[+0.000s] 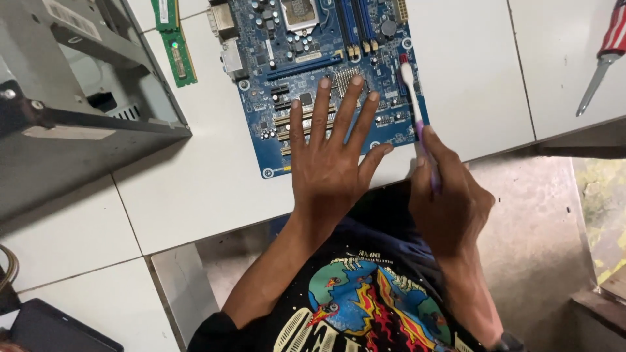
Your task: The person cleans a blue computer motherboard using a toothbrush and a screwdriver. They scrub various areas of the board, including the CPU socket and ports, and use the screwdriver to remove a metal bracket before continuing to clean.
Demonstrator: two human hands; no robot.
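On the white tiled bench (195, 189), a blue motherboard (313, 78) lies flat, its near edge close to the bench's front edge. Left hand (329, 156) rests palm down on the board's lower half, fingers spread apart and extended, gripping nothing; fingertips reach the row of expansion slots and the small finned heatsink (345, 79). Right hand (450, 202) is closed around the handle of a toothbrush (417, 117), held beyond the bench's front edge at the board's right corner. The brush runs up and slightly left from the hand; its white head sits at the board's right margin, level with the heatsink. Whether the bristles touch the board cannot be told. The processor socket (300, 13) and memory slots (355, 23) show at the board's far end, partly cut off by the frame. A green memory stick (175, 42) lies on the bench just left of the board, apart from it. An open grey computer case (72, 98) occupies the far left. A screwdriver (603, 58) with a red striped handle lies at the far right, well apart from both hands. A dark flat object (59, 329) shows at the lower left corner. The person wears a black printed shirt (365, 306).
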